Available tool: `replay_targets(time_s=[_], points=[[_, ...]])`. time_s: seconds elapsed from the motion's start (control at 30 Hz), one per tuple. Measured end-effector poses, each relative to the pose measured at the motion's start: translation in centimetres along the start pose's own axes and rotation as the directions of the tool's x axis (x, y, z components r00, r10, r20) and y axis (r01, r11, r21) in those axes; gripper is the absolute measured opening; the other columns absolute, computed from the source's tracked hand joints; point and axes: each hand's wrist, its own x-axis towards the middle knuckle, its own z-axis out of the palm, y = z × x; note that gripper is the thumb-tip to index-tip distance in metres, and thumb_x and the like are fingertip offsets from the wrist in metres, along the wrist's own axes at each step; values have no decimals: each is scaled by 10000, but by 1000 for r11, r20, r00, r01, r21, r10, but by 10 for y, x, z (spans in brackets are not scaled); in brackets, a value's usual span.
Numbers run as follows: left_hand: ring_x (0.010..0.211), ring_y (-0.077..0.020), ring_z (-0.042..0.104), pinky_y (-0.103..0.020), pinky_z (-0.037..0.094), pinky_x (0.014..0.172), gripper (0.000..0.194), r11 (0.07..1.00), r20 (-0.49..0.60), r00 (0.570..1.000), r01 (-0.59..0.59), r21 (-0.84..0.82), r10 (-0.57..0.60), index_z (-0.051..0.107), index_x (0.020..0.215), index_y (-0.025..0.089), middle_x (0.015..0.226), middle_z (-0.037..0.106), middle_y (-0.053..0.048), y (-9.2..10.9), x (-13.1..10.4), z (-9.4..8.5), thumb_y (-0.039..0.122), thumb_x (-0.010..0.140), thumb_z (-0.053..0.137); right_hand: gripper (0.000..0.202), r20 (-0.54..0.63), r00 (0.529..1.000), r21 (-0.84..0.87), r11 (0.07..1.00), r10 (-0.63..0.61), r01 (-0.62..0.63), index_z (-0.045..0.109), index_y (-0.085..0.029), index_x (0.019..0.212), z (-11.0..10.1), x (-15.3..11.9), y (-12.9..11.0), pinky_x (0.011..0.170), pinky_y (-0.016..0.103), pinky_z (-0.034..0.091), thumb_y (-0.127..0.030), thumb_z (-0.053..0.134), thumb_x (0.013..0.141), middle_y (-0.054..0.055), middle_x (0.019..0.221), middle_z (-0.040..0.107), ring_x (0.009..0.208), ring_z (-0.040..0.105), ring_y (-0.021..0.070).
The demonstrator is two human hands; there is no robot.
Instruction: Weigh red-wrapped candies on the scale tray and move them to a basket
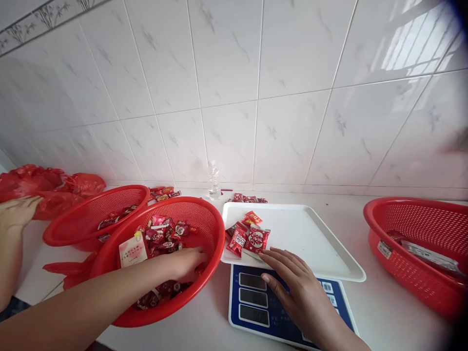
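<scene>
Your left hand (pixel 189 264) is lowered into the round red perforated plastic basket (pixel 206 209), fingers down among the small shiny red wrapped packets (pixel 159 234). The fingertips are hidden; whether they grasp a packet cannot be told. A pale pink printed card (pixel 133 250) lies in the same basket, on the far side of your left forearm.

Your right hand (pixel 297 280) is palm down above the blue-and-white electronic scale (pixel 280 319), fingers extended, grasping nothing. Its fingertips are at the near edge of the shallow white rectangular tray (pixel 296 229), just beside the small cluster of red wrapped packets (pixel 258 240) at the tray's left end. Contact with these packets cannot be confirmed.

To your left, a second red perforated basket (pixel 82 217) stands beside the first and also contains packets. Beyond it, another person's hand (pixel 17 213) is at the crumpled red plastic bags (pixel 86 184). A clear plastic bottle (pixel 214 181) stands near the tiled wall (pixel 226 136). A third red perforated basket (pixel 393 270) stands at your right.
</scene>
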Motion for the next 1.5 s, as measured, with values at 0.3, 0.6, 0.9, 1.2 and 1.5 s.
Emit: replay_targets(time_s=[0.3, 0.6, 0.9, 1.2, 1.5], points=[[923, -241, 629, -303, 469, 762, 214, 972, -190, 954, 235, -19, -234, 604, 952, 212, 1012, 669, -71, -53, 25, -17, 183, 757, 520, 277, -8, 1000, 8, 1000, -4, 4, 605, -200, 1109, 0, -1, 0, 776, 413, 571, -344, 448, 933, 81, 1037, 711, 972, 663, 235], [1087, -343, 541, -402, 448, 834, 529, 923, -222, 898, 385, -17, -379, 517, 1163, 159, 1258, 505, -187, -69, 59, -9, 476, 744, 584, 289, -13, 1000, 31, 999, 16, -15, 620, -195, 1104, 0, -1, 0, 758, 375, 575, -348, 442, 933, 89, 1041, 709, 968, 662, 224], [864, -239, 612, -321, 446, 726, 147, 986, -266, 950, 156, -54, -165, 572, 905, 182, 988, 648, -94, -52, 59, -13, 171, 812, 458, 298, 5, 999, 56, 997, 45, -45, 621, -210, 1114, -1, -1, 0, 770, 381, 572, -358, 434, 935, 90, 1055, 704, 980, 659, 231], [894, -198, 628, -266, 471, 737, 198, 995, -209, 973, 91, -40, -97, 562, 983, 173, 1032, 658, -80, -57, 40, -29, 188, 835, 431, 288, 3, 999, 74, 996, 42, -42, 620, -211, 1112, -1, -1, 0, 753, 377, 575, -354, 450, 930, 85, 1038, 710, 957, 667, 229], [1040, -351, 560, -468, 454, 828, 298, 963, -123, 985, 143, 227, -117, 604, 996, 161, 1120, 612, -162, -26, 34, -22, 230, 711, 547, 283, -3, 1000, 46, 999, 17, -17, 614, -221, 1108, 1, -2, 2, 733, 369, 579, -359, 440, 932, 77, 1029, 712, 938, 674, 222]])
